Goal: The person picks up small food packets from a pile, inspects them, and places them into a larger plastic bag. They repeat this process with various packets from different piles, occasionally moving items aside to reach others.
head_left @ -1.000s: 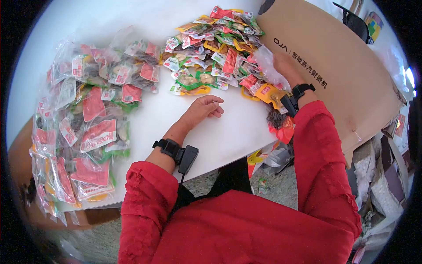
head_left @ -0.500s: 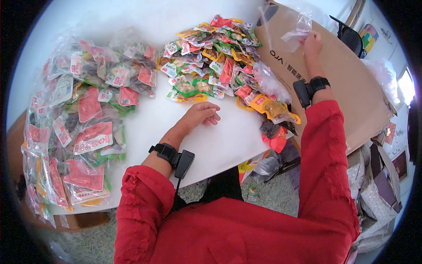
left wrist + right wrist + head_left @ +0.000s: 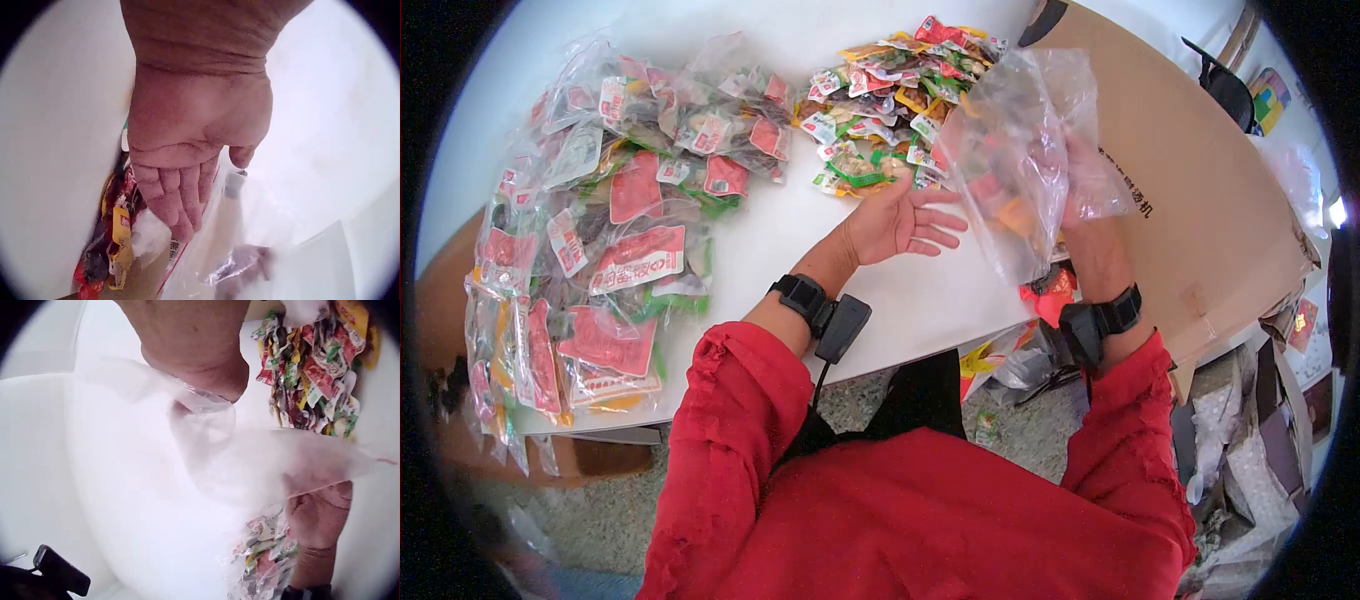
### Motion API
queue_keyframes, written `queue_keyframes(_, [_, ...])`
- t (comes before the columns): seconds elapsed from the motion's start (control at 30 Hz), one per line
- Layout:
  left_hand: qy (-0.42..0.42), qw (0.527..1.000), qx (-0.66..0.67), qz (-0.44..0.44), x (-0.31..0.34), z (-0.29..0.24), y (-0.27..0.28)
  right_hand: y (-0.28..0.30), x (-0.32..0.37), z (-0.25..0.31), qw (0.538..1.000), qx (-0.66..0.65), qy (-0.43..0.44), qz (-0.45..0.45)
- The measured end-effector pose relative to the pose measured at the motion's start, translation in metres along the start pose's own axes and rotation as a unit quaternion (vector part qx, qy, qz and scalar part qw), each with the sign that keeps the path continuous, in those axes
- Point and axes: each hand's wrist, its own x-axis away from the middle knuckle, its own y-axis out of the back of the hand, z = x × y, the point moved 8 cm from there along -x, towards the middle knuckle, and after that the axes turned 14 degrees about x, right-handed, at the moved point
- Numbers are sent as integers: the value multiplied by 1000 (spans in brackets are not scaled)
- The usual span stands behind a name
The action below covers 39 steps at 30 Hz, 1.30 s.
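Note:
My right hand (image 3: 1092, 185) grips a large clear plastic bag (image 3: 1010, 150), seen partly through the film, over the right side of the table. The bag hangs limp and see-through. In the right wrist view it spreads from that hand across to my left hand (image 3: 319, 515). Fingers spread and palm turned up, my left hand (image 3: 905, 222) holds nothing; its fingertips lie right by the bag's left edge. Behind both hands is a heap of small snack packets (image 3: 880, 85) in red, green and yellow wrappers, partly covered by the bag.
Clear bags filled with packets (image 3: 635, 190) cover the left of the white table (image 3: 800, 330). A large brown carton (image 3: 1200, 220) leans along the right side. A red packet (image 3: 1055, 292) lies near the table's right edge, with wrappers and boxes beyond.
My right hand has brought the clear bag from above the carton down and left over the table. The left hand has moved up and its fingers have spread toward the bag.

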Motion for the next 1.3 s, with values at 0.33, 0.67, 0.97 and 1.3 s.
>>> queue_keyframes(0.33, [28,975,-108,-191,-12,36,17,38,65,-19,928,121,57,-348])
queue_keyframes(0.67, [-45,989,-39,-135,-21,40,-30,32,59,9,988,19,101,-113])
queue_keyframes(0.97, [-253,679,-674,-143,29,-58,-107,-53,121,-38,869,444,-213,47])
queue_keyframes(1.3, [-222,450,-863,52,17,-16,-189,-66,79,0,759,633,-129,-74])
